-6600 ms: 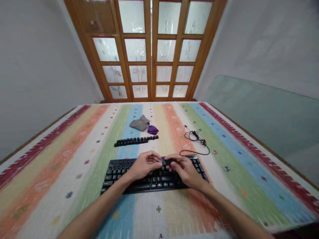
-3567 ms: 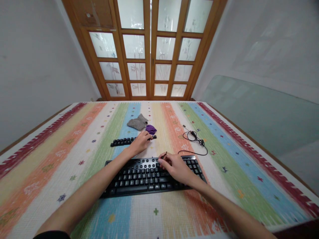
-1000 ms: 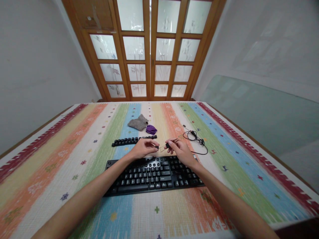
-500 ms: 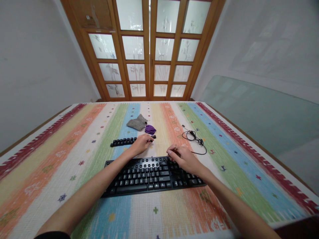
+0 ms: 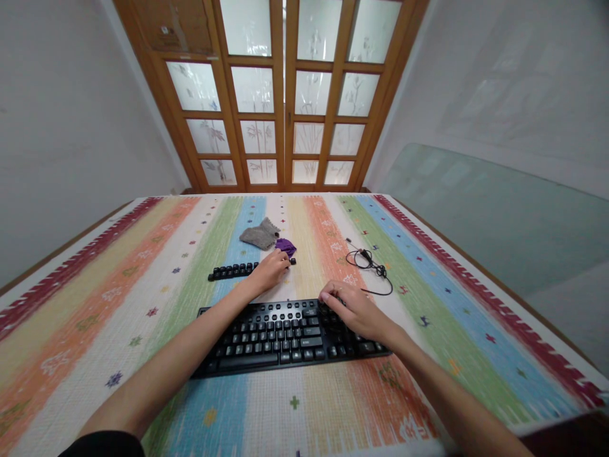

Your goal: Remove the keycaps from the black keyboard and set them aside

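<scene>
A black keyboard (image 5: 266, 339) lies across the striped cloth in front of me, with its upper row of keys bare of caps. Beyond it, a row of loose black keycaps (image 5: 232, 271) runs behind my left wrist. My left hand (image 5: 272, 269) is closed at the right end of this row, its fingertips down on a keycap beside another small black keycap (image 5: 293, 261). Over the keyboard's upper right part rests my right hand (image 5: 351, 306), fingers curled and pressed together. Whatever the right fingers hold is hidden.
Just past my left hand lie a grey cloth (image 5: 259, 235) and a crumpled purple cloth (image 5: 286, 247). The black cable (image 5: 373, 263) is coiled to the right, beyond my right hand. A striped tablecloth (image 5: 157, 311) covers the table; wooden glazed doors (image 5: 288, 127) stand behind.
My left hand has shifted slightly forward and to the left at the keycaps. My right fingers have curled in lower against the keyboard. The view has moved a little.
</scene>
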### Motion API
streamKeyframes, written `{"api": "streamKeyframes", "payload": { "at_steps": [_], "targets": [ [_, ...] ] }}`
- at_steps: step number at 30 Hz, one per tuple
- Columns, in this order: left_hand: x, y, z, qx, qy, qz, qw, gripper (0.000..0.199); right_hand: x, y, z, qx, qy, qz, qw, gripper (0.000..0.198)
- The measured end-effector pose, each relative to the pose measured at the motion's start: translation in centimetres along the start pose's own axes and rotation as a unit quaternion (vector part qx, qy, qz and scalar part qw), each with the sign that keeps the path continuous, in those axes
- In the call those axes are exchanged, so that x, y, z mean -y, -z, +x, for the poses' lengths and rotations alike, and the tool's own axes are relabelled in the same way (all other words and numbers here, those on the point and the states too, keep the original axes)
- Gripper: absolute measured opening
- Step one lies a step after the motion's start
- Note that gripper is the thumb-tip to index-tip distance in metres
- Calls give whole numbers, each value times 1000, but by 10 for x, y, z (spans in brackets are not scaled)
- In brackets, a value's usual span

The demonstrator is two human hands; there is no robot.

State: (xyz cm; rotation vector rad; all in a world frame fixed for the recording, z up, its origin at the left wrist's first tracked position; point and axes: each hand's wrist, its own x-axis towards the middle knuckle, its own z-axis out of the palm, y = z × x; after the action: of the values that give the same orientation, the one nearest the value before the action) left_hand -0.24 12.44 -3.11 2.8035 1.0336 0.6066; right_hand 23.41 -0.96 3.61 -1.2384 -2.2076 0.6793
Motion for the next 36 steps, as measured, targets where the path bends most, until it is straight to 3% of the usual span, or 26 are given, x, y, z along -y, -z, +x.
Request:
{"api": "streamKeyframes", "payload": {
  "at_steps": [8,16,23,31,36],
  "targets": [
    [1,3,-4,1,-13,29,999,16,2,-5,1,15,31,-86,996,30],
    [3,4,-5,-1,-15,41,999,13,-8,-15,4,135,-2,-198,971,23],
    [-12,12,-21,-12,-8,40,999,11,-2,-20,0,155,-31,-215,964,21],
    [-19,16,-29,-41,52,38,997,9,-7,-27,8,128,-71,-196,970,16],
    [-49,24,-26,-38,66,1,997,17,-11,-27,12,135,-81,-187,970,13]
  ]
}}
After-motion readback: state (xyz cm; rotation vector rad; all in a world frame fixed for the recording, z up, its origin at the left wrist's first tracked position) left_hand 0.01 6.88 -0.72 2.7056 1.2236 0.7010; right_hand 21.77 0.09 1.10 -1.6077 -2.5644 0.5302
